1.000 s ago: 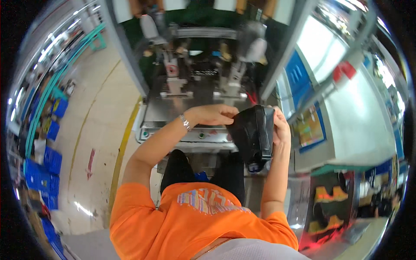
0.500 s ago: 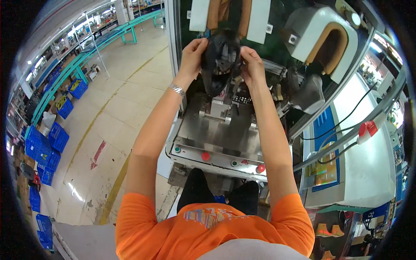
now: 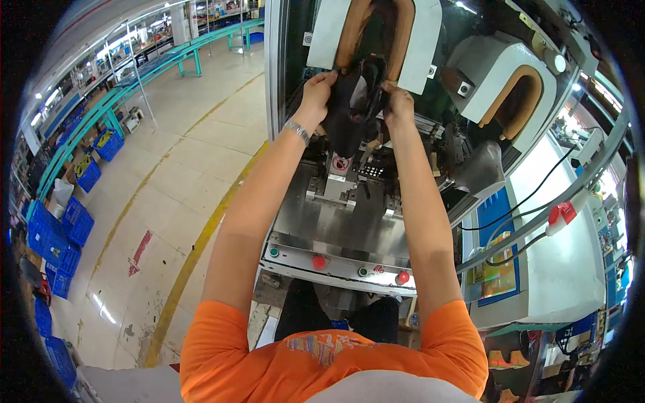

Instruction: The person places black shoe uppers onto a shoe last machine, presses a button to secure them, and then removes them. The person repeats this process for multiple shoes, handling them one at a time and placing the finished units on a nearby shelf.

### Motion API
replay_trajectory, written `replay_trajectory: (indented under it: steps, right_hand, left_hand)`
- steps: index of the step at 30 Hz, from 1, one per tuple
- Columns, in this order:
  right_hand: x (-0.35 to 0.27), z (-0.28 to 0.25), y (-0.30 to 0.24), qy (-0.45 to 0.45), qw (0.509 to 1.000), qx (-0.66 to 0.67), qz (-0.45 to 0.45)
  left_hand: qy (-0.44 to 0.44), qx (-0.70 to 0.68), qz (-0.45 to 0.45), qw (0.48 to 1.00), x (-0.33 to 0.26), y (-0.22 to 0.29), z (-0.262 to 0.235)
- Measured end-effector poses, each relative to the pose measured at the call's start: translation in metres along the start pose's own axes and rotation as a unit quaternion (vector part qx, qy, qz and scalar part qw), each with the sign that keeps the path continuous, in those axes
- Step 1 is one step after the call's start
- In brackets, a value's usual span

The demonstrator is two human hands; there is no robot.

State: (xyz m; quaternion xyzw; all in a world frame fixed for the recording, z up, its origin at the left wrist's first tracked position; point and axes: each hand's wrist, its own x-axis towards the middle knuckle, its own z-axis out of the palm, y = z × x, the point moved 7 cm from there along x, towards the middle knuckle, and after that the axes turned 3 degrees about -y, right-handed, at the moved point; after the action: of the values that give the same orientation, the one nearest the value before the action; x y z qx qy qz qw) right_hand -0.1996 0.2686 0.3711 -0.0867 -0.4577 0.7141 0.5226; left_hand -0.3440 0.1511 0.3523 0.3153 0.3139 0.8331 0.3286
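Black shoe [image 3: 355, 107]: a dark shoe upper, held up at 12 o'clock between both hands, toe end hanging down toward the machine bed; its top reaches the lower edge of the tan pad above.
Left hand [image 3: 316, 94]: closed on the shoe's left side, fingers curled over its upper edge; a metal watch [image 3: 296, 130] sits on the wrist.
Right hand [image 3: 399, 104]: clamped on the shoe's right side, thumb toward the middle, touching the shoe.
Arms: both bare forearms stretch straight up from 6 o'clock, nearly parallel, with the bed showing between them.
Tan pad [image 3: 373, 30]: horseshoe-shaped cushion in a white frame, straight above the shoe at 12 o'clock.
Second pad [image 3: 514, 84]: the same shape, tilted, at 1 o'clock, well apart from the hands.
Bed [image 3: 349, 221]: grey steel plate below the shoe, with a small block and a round red-ringed sticker just under the shoe's lower end.
Buttons [image 3: 318, 261]: a row along the bed's front edge, green and red, near 6 o'clock from the hands.
Grey last [image 3: 480, 171]: a smooth foot-shaped form at 3 o'clock of the bed, free of both hands.
Shirt [image 3: 322, 356]: orange, at the lower edge.
Floor [image 3: 175, 174]: pale concrete at 9 o'clock, with a yellow line and a red arrow.
Crates [image 3: 57, 235]: blue, stacked at the far left; teal racking runs behind them.
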Motion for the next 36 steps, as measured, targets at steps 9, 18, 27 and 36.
replay_trajectory:
  steps: [9,18,27,36]
  right_hand:
    - [-0.004,-0.017,0.028,-0.029,0.993,-0.113,0.033]
    - [-0.166,-0.045,0.113,-0.068,0.928,0.17,0.324]
    - [-0.132,-0.05,0.177,-0.012,0.912,0.267,0.311]
    - [-0.093,-0.068,0.207,-0.036,0.939,0.21,0.269]
  left_hand:
    - [0.13,0.146,0.036,0.98,-0.03,0.017,-0.003]
    - [-0.047,0.59,0.531,0.606,-0.183,0.094,0.112]
    - [-0.113,0.777,0.332,0.523,-0.174,0.062,0.095]
    - [-0.073,0.763,0.341,0.544,-0.182,0.037,0.079]
